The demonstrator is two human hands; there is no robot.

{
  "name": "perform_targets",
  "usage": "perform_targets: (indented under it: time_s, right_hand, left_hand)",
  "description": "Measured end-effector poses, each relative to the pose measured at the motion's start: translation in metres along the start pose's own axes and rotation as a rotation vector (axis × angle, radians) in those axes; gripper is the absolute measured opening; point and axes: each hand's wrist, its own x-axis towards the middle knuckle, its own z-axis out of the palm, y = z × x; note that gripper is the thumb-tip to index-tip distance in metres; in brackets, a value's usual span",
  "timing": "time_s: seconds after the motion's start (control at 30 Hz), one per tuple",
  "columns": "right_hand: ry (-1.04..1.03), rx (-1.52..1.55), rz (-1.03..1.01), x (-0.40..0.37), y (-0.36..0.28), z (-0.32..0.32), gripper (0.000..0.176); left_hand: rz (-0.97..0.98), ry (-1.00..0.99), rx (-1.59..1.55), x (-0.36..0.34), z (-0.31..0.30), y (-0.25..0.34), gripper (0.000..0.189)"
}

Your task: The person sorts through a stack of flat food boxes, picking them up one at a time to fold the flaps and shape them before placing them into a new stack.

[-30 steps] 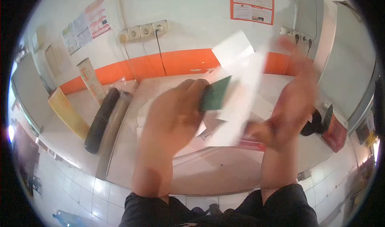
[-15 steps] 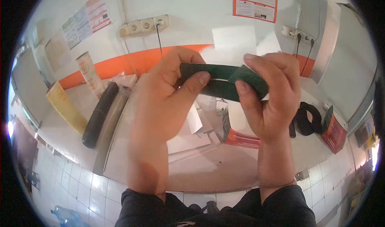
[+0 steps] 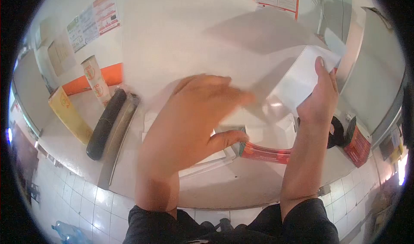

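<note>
A large pale sheet of paper (image 3: 172, 32) spreads in front of the wall, blurred, with a folded white part (image 3: 297, 80) at its right. My right hand (image 3: 321, 95) grips that folded part, thumb on the near face. My left hand (image 3: 194, 114) is smeared by motion, its fingers stretched out and thumb apart, overlapping the lower part of the sheet. Below the hands, a stack of red-edged folded leaflets (image 3: 267, 153) lies on the table, with white papers (image 3: 207, 164) to its left, partly hidden by my left hand.
At the left of the table (image 3: 224, 192) are a yellow long pack (image 3: 71, 116), a cream printed tube (image 3: 95, 81), a long black case (image 3: 105, 125) and a plastic-wrapped length (image 3: 120, 140). A black coiled item (image 3: 336, 132) and another red stack (image 3: 359, 144) stand right.
The dark green folded piece held between both hands no longer shows; a large pale sheet now hides the sockets. My right hand moved right with the white part, and my left hand let go.
</note>
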Motion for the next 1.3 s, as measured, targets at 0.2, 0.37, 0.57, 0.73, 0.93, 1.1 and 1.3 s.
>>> perform_targets:
  time_s: [0.2, 0.37, 0.57, 0.73, 0.93, 1.1, 1.3]
  right_hand:
    - [-0.68, -0.412, -0.737, -0.028, 0.009, 0.004, 0.036]
    - [-0.843, -0.728, -0.748, -0.044, -0.004, 0.017, 0.039]
    - [-0.707, -1.11, -0.951, -0.042, 0.01, 0.025, 0.051]
    - [-0.654, -1.078, -0.859, -0.046, 0.028, 0.012, 0.049]
    - [-0.157, -1.259, -0.525, -0.032, 0.047, -0.111, 0.042]
    - [-0.373, -1.819, 0.085, -0.067, 0.052, -0.16, 0.051]
    - [-0.885, -1.807, -0.349, -0.066, 0.027, -0.151, 0.068]
  left_hand:
    - [-0.451, 0.53, -1.483, 0.001, 0.027, -0.022, 0.043]
    - [-0.608, 0.721, -1.26, 0.006, 0.019, -0.009, 0.039]
    - [-0.65, 0.715, -0.973, 0.012, 0.039, 0.011, 0.036]
    - [-0.666, 0.426, -1.113, 0.009, 0.052, 0.021, 0.036]
    - [-0.078, -0.124, -0.316, -0.002, 0.105, -0.003, 0.048]
    - [-0.014, -0.641, 0.069, -0.03, 0.177, -0.028, 0.062]
    - [0.006, -0.897, 0.177, -0.02, 0.188, -0.03, 0.057]
